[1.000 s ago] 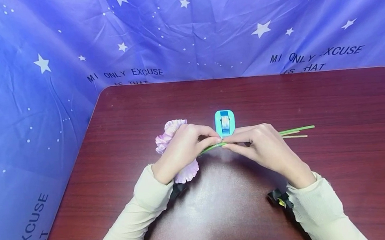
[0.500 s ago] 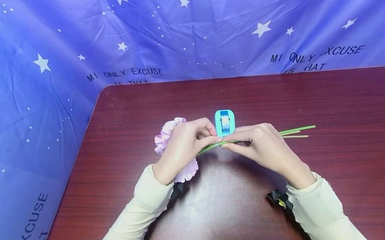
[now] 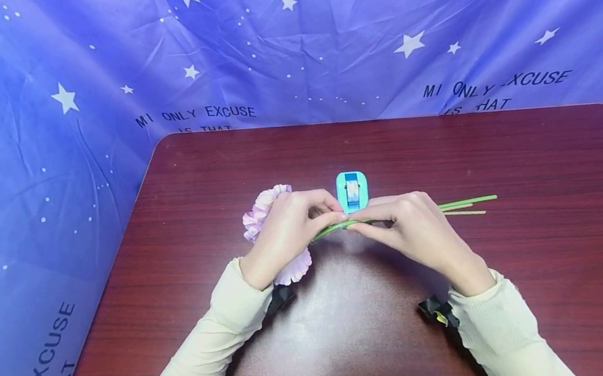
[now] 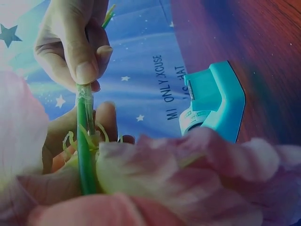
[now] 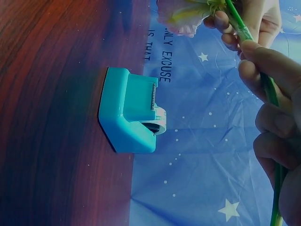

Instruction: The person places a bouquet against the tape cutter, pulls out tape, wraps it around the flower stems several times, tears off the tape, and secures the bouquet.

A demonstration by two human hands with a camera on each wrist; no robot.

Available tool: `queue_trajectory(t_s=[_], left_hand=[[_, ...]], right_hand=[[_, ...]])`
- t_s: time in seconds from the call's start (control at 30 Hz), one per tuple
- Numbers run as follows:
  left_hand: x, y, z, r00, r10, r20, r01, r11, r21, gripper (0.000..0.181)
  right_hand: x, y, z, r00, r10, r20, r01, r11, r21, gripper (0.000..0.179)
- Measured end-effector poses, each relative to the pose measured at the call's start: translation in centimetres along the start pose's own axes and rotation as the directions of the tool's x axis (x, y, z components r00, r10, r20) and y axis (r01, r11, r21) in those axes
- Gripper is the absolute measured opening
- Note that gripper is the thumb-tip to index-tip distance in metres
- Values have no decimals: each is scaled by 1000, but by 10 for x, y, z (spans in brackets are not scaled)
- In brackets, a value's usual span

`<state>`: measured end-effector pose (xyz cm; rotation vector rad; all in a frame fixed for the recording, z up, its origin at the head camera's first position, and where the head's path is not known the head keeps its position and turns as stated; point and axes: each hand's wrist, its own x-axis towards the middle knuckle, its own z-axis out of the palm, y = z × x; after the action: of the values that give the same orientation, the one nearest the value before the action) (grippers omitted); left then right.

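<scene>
Pink-lilac flowers (image 3: 295,268) lie sideways in the two hands, their heads partly behind the left hand (image 3: 291,226). Clear tape (image 4: 84,96) wraps the green stems (image 4: 84,150) just below the heads. With thumb and fingers, the left hand holds the stems on the flower side of the taped spot. The right hand (image 3: 420,224) grips them beside the tape, thumb pressing at the wrap, other fingers curled round in the right wrist view. Stem ends (image 3: 473,200) stick out past the right hand. A turquoise tape dispenser (image 3: 353,191) stands just beyond the fingertips.
The dark red wooden table (image 3: 547,185) lies beneath the hands. A blue cloth with white stars (image 3: 285,41) hangs along its back and left edges. Black straps (image 3: 440,312) show by both sleeve cuffs.
Both hands stay almost in place at the taped spot. The stem ends have crept slightly to the right, and the fingertips have shifted a little.
</scene>
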<state>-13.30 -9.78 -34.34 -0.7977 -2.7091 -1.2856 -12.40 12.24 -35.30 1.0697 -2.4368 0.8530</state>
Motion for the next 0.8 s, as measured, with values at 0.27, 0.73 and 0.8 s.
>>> queue_trajectory(t_s=[0.27,0.73,0.8], left_hand=[[1,1,-1,1000,-22,11,22,1000,-3,7],[0,-2,-1,1000,-5,9,5,1000,10,12],[0,-3,-1,1000,-1,2,1,1000,13,12]], right_hand=[[1,-1,0,1000,-2,-1,2,1000,8,21],[0,-2,1,1000,-1,-1,1,1000,7,20],[0,-2,1,1000,-3,-2,3,1000,8,20]])
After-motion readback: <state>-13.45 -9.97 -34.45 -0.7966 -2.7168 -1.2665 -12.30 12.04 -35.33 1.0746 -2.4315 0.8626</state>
